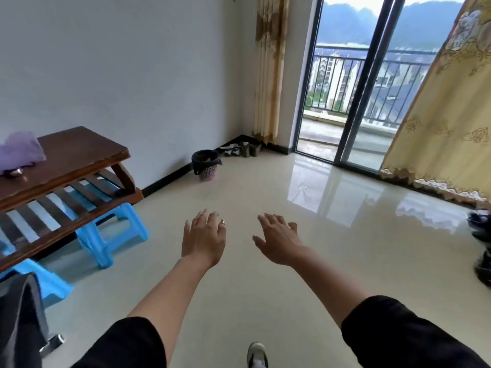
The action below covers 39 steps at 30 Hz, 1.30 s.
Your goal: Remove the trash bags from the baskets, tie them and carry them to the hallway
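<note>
Hands stretch forward over the pale tiled floor (pixel 265 288) at the centre of the frame, both palm-down. The left hand (pixel 203 239) has its fingers straight and slightly spread and holds nothing. The right hand (pixel 279 239) is likewise spread flat and holds nothing. Black sleeves (pixel 398 333) cover the upper arms at the bottom edge.

Well above the hands, against the white wall just left of centre, stands a small pink basket (pixel 206 173) lined with a black trash bag (pixel 205 157), whose rim is folded over the top. To its right, in the corner below a gathered curtain (pixel 268 75), sit what look like pairs of shoes (pixel 240 149), too blurred to be sure.

At the left edge stands a dark wooden table (pixel 77 152) with a slatted lower shelf, a purple cloth (pixel 21 150) on its top and blue plastic stools (pixel 111 235) beneath. A glass sliding door (pixel 356 88) fills the upper right, partly covered by a yellow patterned curtain (pixel 446 115).
</note>
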{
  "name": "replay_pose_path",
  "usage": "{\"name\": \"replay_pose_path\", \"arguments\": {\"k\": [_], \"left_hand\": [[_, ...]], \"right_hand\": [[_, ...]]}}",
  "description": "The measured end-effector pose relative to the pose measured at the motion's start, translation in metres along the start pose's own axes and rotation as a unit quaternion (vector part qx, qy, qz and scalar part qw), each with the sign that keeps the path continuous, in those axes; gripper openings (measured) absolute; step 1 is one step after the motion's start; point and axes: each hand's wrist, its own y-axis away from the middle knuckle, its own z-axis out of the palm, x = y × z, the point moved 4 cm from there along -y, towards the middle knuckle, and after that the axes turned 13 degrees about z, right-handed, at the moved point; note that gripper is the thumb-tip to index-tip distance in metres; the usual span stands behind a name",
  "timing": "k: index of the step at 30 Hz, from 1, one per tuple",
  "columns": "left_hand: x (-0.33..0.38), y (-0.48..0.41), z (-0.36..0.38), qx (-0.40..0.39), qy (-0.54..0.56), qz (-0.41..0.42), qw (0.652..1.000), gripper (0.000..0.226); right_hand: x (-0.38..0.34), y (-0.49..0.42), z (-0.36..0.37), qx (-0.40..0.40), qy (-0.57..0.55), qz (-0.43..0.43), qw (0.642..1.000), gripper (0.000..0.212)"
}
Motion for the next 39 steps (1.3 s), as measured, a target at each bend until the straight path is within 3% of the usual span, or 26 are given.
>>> {"name": "replay_pose_path", "arguments": {"k": [13,24,39], "left_hand": [[-0.098,-0.341,0.036,-0.009,0.007,-0.070,0.997,0.049],[-0.229,-0.629,0.063,-0.011,-0.009,-0.079,0.997,0.050],[-0.361,-0.958,0.092,-0.022,-0.005,-0.106,0.994,0.048]], "right_hand": [[-0.027,-0.372,-0.050,-0.010,0.021,-0.054,0.998,0.060],[-0.094,-0.691,-0.056,-0.010,0.002,-0.068,0.998,0.056],[-0.156,-1.051,-0.075,-0.039,0.018,-0.094,0.995,0.056]]}}
